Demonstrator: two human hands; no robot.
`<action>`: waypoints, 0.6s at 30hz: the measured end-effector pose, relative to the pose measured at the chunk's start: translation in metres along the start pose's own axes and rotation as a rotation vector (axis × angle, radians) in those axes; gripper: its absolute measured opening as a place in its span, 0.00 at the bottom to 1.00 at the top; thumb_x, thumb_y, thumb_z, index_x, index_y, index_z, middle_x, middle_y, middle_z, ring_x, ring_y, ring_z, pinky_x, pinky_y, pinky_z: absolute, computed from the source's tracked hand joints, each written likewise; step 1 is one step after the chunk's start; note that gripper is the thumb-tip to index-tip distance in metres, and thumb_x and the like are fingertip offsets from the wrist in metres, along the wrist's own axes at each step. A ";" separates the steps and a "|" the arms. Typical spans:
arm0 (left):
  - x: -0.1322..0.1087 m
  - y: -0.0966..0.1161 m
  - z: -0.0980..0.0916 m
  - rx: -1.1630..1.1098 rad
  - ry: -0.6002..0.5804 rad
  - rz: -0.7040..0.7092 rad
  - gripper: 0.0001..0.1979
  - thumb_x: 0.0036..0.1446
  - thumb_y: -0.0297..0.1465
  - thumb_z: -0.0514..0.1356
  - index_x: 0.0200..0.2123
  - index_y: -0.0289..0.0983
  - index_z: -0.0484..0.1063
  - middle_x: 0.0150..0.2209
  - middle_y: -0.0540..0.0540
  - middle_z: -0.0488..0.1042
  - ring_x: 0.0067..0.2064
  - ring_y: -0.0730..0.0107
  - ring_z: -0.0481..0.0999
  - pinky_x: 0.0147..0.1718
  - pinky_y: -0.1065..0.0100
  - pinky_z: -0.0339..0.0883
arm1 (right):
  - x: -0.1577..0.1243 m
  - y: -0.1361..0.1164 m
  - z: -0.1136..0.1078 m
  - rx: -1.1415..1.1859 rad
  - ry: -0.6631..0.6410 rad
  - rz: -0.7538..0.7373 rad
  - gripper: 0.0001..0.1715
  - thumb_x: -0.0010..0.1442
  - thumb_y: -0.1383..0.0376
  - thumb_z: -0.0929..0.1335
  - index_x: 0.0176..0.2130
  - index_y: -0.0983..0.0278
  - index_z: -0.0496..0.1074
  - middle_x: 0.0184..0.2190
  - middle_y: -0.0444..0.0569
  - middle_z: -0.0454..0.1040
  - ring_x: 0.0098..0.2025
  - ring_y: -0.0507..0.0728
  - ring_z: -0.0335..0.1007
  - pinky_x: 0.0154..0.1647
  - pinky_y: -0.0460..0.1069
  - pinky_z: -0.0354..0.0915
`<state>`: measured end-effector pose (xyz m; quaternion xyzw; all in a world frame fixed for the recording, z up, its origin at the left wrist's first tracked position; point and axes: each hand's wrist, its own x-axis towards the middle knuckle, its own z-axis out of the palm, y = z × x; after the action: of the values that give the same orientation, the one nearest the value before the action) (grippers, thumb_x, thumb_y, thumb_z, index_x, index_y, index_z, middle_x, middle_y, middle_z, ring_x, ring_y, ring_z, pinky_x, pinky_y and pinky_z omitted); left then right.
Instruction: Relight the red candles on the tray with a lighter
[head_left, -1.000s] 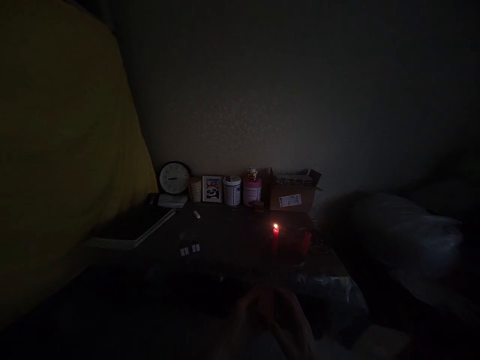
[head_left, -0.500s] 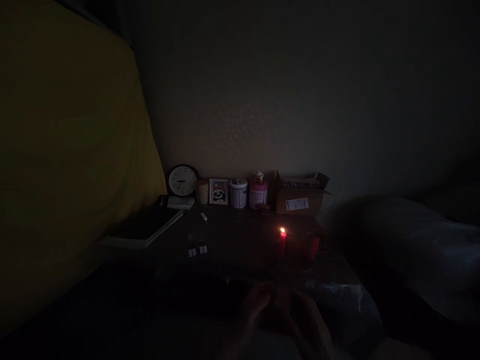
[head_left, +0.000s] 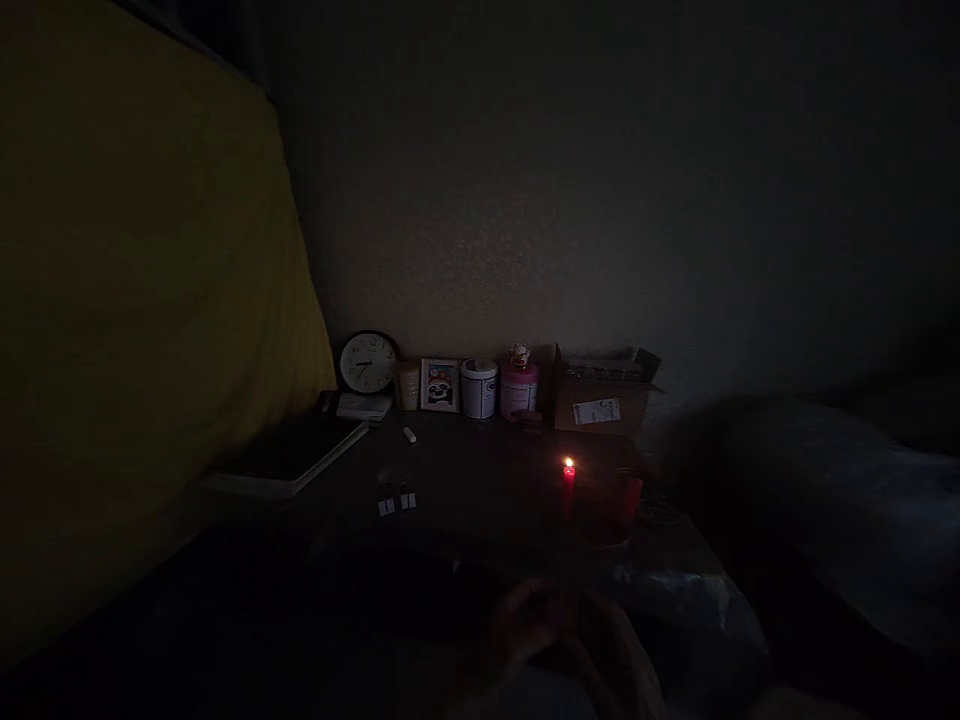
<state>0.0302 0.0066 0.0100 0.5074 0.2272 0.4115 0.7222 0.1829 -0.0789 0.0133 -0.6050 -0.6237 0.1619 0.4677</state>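
Note:
My left hand (head_left: pixel 523 618) and my right hand (head_left: pixel 611 635) are close together in deep shadow, low in front of the table's near edge. Their fingers are curled towards each other around something dim and reddish that I cannot make out. Beyond them on the table stands a lit red candle (head_left: pixel 568 488), upright, with a small bright flame. A red object (head_left: pixel 631 498), partly lost in the dark, is just to the candle's right.
Two small white-ended items (head_left: pixel 397 500) lie on the dark tabletop (head_left: pixel 480 470). Along the wall stand a round clock (head_left: pixel 368 362), a framed panda picture (head_left: pixel 439 385), a white tub (head_left: pixel 479 389), a pink tub (head_left: pixel 519 390) and an open cardboard box (head_left: pixel 600 400). A large book (head_left: pixel 300 455) lies left.
My hands have drawn slightly closer together, and the reddish thing between them shows less. The candle still burns; the view has shifted very slightly.

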 end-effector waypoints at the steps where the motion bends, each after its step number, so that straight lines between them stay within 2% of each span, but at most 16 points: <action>1: -0.001 0.001 -0.001 -0.001 -0.007 -0.006 0.22 0.41 0.42 0.71 0.39 0.39 0.77 0.40 0.42 0.77 0.44 0.54 0.74 0.44 0.60 0.64 | 0.000 -0.001 0.000 -0.002 -0.001 0.000 0.25 0.59 0.54 0.66 0.54 0.59 0.63 0.51 0.53 0.69 0.52 0.59 0.69 0.51 0.48 0.69; 5: -0.005 0.007 0.002 -0.002 0.009 -0.030 0.26 0.37 0.46 0.72 0.39 0.38 0.76 0.40 0.42 0.77 0.44 0.54 0.74 0.43 0.61 0.65 | 0.003 -0.004 0.001 -0.020 0.008 -0.007 0.24 0.60 0.55 0.65 0.54 0.61 0.63 0.51 0.55 0.69 0.52 0.60 0.69 0.51 0.50 0.69; 8: -0.008 0.017 0.008 0.020 0.014 -0.062 0.25 0.40 0.46 0.71 0.39 0.36 0.76 0.40 0.40 0.77 0.43 0.54 0.75 0.41 0.61 0.66 | 0.004 -0.011 0.000 -0.016 0.001 -0.014 0.24 0.59 0.55 0.66 0.53 0.61 0.64 0.50 0.54 0.71 0.51 0.59 0.70 0.51 0.50 0.68; 13: -0.008 0.021 0.012 0.032 0.106 -0.050 0.24 0.37 0.47 0.71 0.33 0.36 0.77 0.34 0.42 0.77 0.41 0.55 0.75 0.43 0.61 0.65 | 0.003 -0.033 -0.010 0.176 -0.003 0.054 0.24 0.59 0.55 0.66 0.53 0.61 0.65 0.52 0.53 0.70 0.53 0.59 0.69 0.52 0.48 0.68; 16: -0.005 0.014 0.010 -0.008 0.132 -0.057 0.21 0.39 0.44 0.71 0.33 0.36 0.77 0.37 0.42 0.78 0.43 0.55 0.74 0.46 0.61 0.64 | 0.003 -0.024 -0.010 0.311 0.032 0.111 0.25 0.57 0.55 0.68 0.52 0.60 0.67 0.51 0.52 0.71 0.53 0.60 0.69 0.52 0.48 0.68; 18: -0.002 0.009 0.008 -0.063 0.132 -0.081 0.24 0.34 0.46 0.72 0.33 0.36 0.78 0.37 0.42 0.78 0.43 0.54 0.75 0.46 0.59 0.64 | 0.005 -0.003 -0.006 0.394 0.132 0.170 0.25 0.53 0.53 0.70 0.48 0.62 0.71 0.47 0.52 0.75 0.48 0.61 0.73 0.46 0.48 0.71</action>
<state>0.0319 0.0021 0.0208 0.4468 0.2815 0.4215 0.7372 0.1865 -0.0775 0.0207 -0.5616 -0.4949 0.2793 0.6014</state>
